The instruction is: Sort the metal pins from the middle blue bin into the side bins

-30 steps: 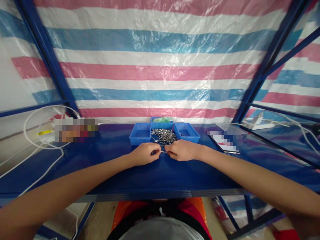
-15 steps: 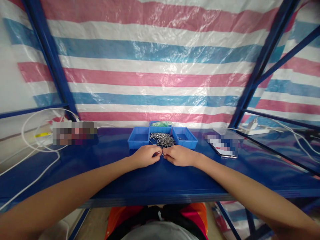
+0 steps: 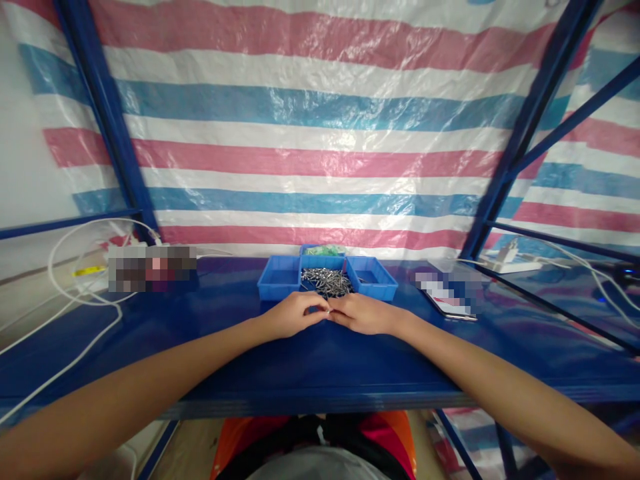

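My left hand [image 3: 294, 315] and my right hand [image 3: 364, 313] meet fingertip to fingertip just in front of a blue bin. Both are closed in a pinch on a small thin metal piece [image 3: 329, 311], of which only a bright bit shows between the fingers. Behind my hands lies a heap of thin silvery metal pieces [image 3: 327, 281], like screws or pins, filling the middle bin. A blue bin [image 3: 279, 288] stands to the left of the heap and another blue bin [image 3: 380, 291] to the right. My fingers hide the front of the middle bin.
A further blue bin with green-tinted plastic [image 3: 325, 250] sits at the back. On the blue table [image 3: 320, 373], a phone [image 3: 447, 300] lies right and blurred items [image 3: 150, 267] stand left. White cables [image 3: 113, 320] run along the left; a power strip [image 3: 507, 260] is at right.
My left fingers have stretched toward the right hand, and the fingertips now touch. The thin metal piece that showed between them is now mostly covered. The view has shifted slightly.
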### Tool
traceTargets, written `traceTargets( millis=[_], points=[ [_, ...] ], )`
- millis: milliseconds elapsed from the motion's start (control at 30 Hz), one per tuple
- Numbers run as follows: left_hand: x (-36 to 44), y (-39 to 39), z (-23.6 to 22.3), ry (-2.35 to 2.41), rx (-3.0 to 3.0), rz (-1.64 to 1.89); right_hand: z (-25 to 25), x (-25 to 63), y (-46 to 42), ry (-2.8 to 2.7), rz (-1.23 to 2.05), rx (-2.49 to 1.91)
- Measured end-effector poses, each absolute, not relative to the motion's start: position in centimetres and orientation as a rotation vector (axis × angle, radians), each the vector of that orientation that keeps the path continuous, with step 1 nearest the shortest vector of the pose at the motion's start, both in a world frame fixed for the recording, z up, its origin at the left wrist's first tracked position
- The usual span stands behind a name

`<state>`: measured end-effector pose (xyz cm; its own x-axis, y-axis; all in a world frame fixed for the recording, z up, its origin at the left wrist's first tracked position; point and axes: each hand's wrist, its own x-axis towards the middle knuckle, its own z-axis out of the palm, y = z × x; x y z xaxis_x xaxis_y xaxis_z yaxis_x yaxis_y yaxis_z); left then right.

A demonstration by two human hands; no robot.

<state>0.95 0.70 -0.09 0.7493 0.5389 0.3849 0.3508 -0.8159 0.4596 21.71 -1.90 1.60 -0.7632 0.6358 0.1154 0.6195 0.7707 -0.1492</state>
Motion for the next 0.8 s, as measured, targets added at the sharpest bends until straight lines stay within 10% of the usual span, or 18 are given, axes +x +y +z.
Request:
traceTargets(
  millis=[800],
  points=[
    [0.4, 0.6, 0.3, 0.801, 3.078, 0.455, 2.7, 22.5, -2.0, -2.850, 0.058, -1.029]
  ],
)
